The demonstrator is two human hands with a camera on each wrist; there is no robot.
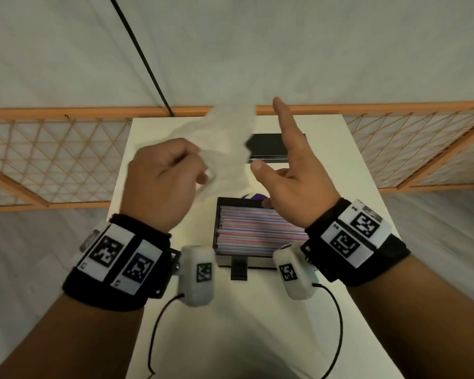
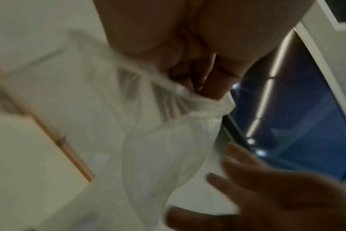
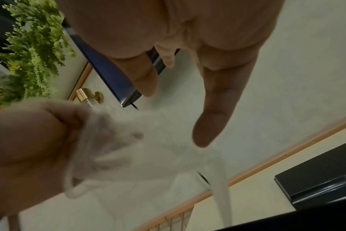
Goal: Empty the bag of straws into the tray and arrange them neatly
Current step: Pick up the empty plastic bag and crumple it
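Our left hand (image 1: pixel 162 179) pinches the limp, featherlight plastic bag (image 1: pixel 230 132) at frame centre; right hand (image 1: pixel 290 170) spread, empty; best gripped by its bunched edge.

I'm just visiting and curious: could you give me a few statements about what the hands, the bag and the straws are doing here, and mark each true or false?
1. The left hand grips the clear plastic bag. True.
2. The right hand is clenched round a bundle of straws. False: its fingers are straight and it holds nothing.
3. The straws lie in the black tray on the white table. True.
4. The bag still looks full of straws. False: it looks limp and see-through, with no straws visible inside.
5. The bag rests flat on the table. False: it is held up in the air above the table.
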